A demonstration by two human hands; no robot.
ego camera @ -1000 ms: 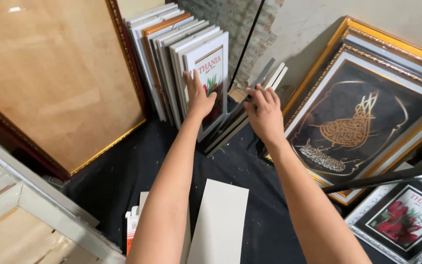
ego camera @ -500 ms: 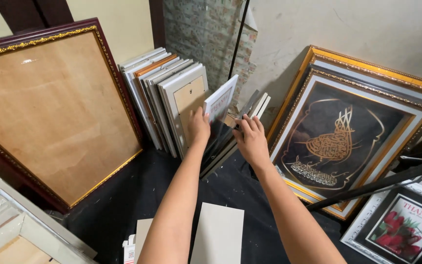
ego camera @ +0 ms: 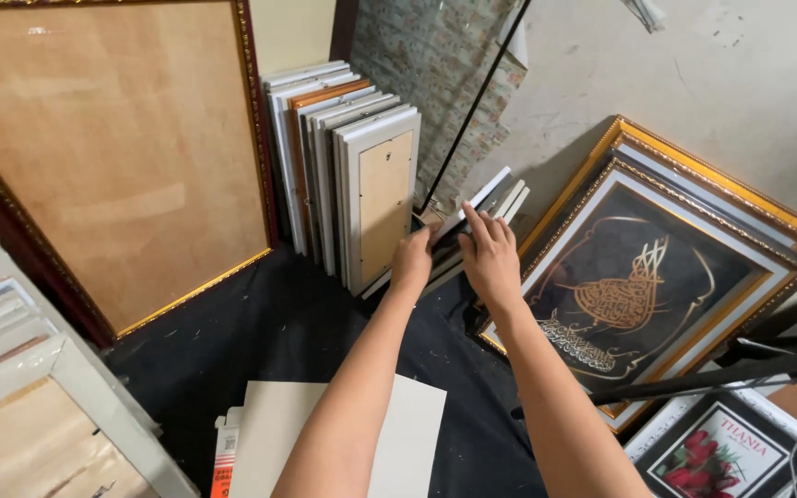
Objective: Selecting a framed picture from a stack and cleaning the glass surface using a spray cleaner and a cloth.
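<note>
Gripping leaning frames [ego camera: 486, 207], two hands [ego camera: 454, 254].

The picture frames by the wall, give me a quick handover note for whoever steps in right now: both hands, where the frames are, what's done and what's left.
Left hand: on the lower edge of the leaning frames, fingers curled over them.
Right hand: flat on the same leaning frames, fingers spread.
Upright stack of white frames: stands against the wall, backs outward, just left of the hands.
Done: the upright stack stands in a tidy row.
Left: the few leaning frames lie tilted between that stack and the large gold-framed calligraphy picture, not yet upright.
</note>
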